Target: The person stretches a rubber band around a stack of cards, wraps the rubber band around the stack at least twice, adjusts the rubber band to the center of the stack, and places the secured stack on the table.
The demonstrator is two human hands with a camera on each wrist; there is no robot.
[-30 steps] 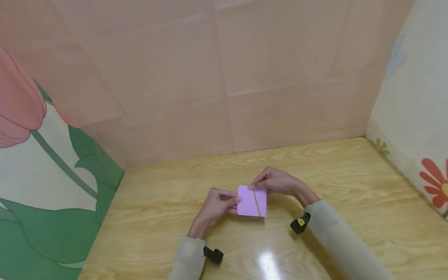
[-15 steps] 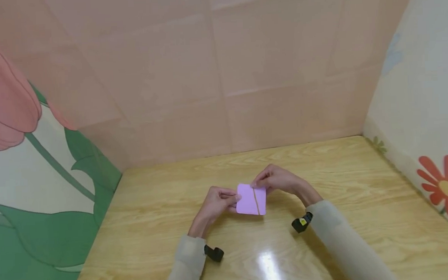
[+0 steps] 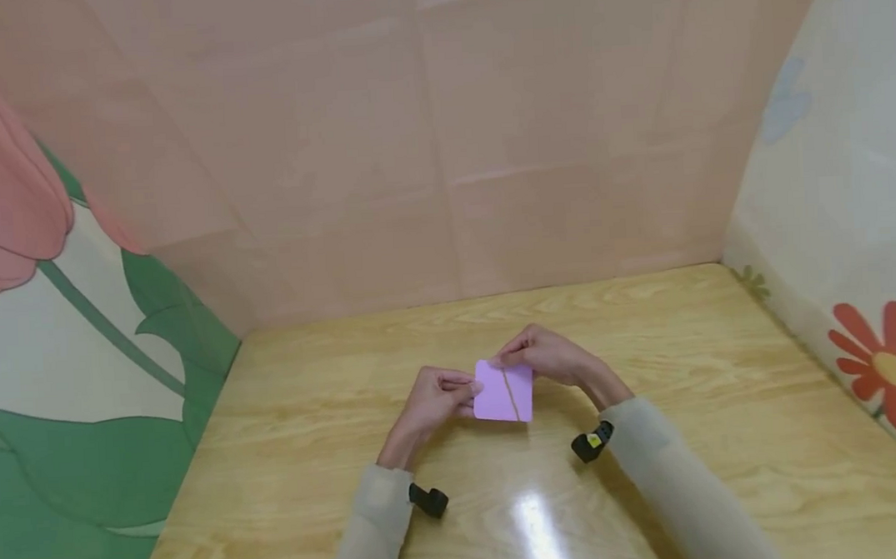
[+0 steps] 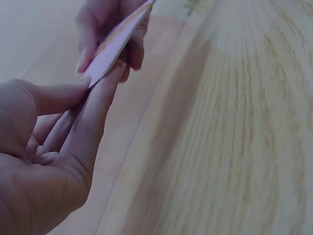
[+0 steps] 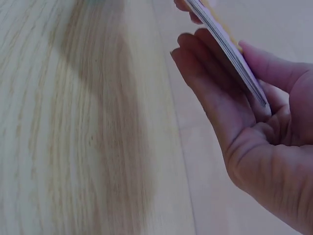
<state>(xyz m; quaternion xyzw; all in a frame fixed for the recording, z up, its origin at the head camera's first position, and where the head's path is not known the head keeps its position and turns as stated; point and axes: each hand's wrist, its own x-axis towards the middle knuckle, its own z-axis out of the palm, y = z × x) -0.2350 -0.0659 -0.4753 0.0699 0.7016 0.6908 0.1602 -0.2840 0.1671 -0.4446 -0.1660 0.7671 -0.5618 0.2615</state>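
Note:
A small square pink-purple notebook (image 3: 492, 401) is held tilted above the table between both hands. A thin brown rubber band (image 3: 511, 394) runs slanted down its front, right of the middle. My left hand (image 3: 429, 399) pinches the left edge between thumb and fingers; the left wrist view shows that thumb on the front cover (image 4: 103, 64). My right hand (image 3: 551, 356) holds the top right part, its thumb at the upper end of the band. Layered page edges (image 5: 234, 55) show in the right wrist view, with the right fingers spread behind the notebook.
The wood-grain table (image 3: 331, 351) reflects a bright light near its front. A pinkish backdrop (image 3: 339, 192) rises behind it, with flower-printed panels at left and right. Black wrist cameras (image 3: 429, 501) are strapped at both sleeve cuffs.
The right hand has shifted slightly left along the notebook's top edge, and the band's upper end sits a little further left. The left hand keeps its pinch. The head view has moved slightly.

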